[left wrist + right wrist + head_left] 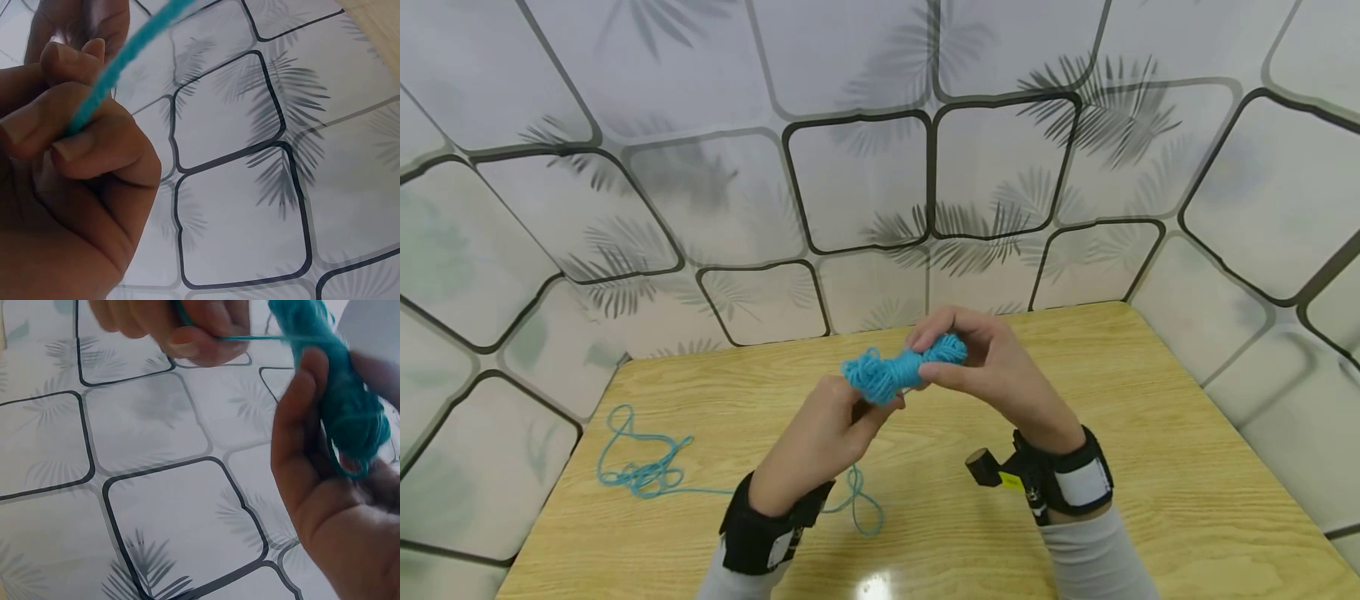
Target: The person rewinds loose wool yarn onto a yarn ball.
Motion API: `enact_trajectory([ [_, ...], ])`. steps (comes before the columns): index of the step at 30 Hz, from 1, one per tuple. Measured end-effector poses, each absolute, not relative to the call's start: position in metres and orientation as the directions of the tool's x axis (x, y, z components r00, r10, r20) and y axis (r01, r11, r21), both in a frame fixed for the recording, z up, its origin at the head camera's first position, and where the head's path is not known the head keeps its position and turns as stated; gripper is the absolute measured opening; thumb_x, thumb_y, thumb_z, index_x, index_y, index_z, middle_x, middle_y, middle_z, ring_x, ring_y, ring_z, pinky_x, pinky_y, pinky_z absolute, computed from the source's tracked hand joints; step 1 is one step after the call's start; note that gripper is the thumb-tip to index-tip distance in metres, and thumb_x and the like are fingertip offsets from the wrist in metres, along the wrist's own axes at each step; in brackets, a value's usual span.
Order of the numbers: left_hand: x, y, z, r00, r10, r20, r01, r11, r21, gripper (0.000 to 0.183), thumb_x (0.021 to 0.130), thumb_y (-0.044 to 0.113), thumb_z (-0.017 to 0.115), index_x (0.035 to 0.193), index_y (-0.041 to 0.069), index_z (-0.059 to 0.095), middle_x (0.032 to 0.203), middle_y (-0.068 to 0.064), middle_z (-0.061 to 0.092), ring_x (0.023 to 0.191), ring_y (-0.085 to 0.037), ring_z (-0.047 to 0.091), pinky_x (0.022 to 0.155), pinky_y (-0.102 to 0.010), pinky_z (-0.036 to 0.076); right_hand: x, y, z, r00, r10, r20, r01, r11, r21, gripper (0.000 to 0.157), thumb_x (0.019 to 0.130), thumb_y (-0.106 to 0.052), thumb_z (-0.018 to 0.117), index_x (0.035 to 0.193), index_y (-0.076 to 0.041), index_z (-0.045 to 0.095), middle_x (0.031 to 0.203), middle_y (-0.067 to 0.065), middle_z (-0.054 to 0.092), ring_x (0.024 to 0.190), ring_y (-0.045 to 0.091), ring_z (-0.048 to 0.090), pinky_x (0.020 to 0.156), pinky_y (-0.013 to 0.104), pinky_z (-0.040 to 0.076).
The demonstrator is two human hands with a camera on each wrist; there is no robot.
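Observation:
A bundle of bright blue cord [904, 367], wound tightly round its middle with loops at both ends, is held above the table. My right hand [992, 367] grips its right end between thumb and fingers. Close under the bundle's left end is my left hand [827, 433], its fingers curled. In the left wrist view a strand of cord [119, 75] is pinched between the fingers of the left hand [81, 156]. The right wrist view has this strand running taut from the left hand [187, 328] to the bundle's middle [312, 344].
Loose cord [647, 475] lies in a tangle on the left of the wooden table [1150, 467]. A small loop of cord [868, 508] rests near the left wrist. Behind the table rises a patterned wall covering [865, 183].

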State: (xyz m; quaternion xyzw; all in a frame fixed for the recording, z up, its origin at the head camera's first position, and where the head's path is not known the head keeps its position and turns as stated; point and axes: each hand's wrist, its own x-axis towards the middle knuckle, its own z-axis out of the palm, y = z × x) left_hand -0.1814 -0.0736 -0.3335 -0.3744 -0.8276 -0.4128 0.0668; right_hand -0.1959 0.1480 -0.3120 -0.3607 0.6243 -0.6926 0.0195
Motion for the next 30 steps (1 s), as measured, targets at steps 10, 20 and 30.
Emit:
enact_trajectory([
  [10, -0.1859, -0.0767, -0.3322, -0.703, 0.555, 0.444, 0.68, 0.344, 0.647, 0.012, 0.094, 0.002, 0.064, 0.087, 0.011, 0.068, 0.064, 0.002, 0.056, 0.05, -0.007, 0.041, 0.047, -0.022, 0.035, -0.1942, 0.1486, -0.3132, -0.527, -0.755, 0.389, -0.48, -0.113, -0.87, 0.02, 0.087, 0.005, 0.07, 0.1, -0.009, 0.067, 0.095, 0.01, 0.064, 0.087, 0.027, 0.057, 0.077, 0.037, 0.054],
  [20, -0.1838, -0.0774, -0.3312, -0.699, 0.536, 0.473, 0.692, 0.34, 0.637, 0.014, 0.093, 0.002, 0.065, 0.083, 0.012, 0.065, 0.063, 0.001, 0.053, 0.047, -0.007, 0.039, 0.045, -0.023, 0.034, -0.1969, 0.1479, -0.3183, -0.606, -0.744, 0.282, -0.545, 0.13, -0.828, 0.013, 0.085, -0.017, 0.077, 0.094, -0.015, 0.068, 0.084, 0.002, 0.062, 0.074, 0.016, 0.054, 0.066, 0.031, 0.051],
  [30, -0.1814, -0.0766, -0.3311, -0.706, 0.532, 0.468, 0.692, 0.375, 0.617, 0.011, 0.093, 0.003, 0.066, 0.084, 0.01, 0.065, 0.064, 0.003, 0.053, 0.048, -0.007, 0.041, 0.045, -0.023, 0.037, -0.1995, 0.1425, -0.3198, -0.731, -0.624, 0.278, -0.585, 0.361, -0.726, 0.016, 0.082, -0.014, 0.079, 0.089, -0.019, 0.066, 0.076, -0.002, 0.059, 0.063, 0.012, 0.049, 0.057, 0.027, 0.044],
])
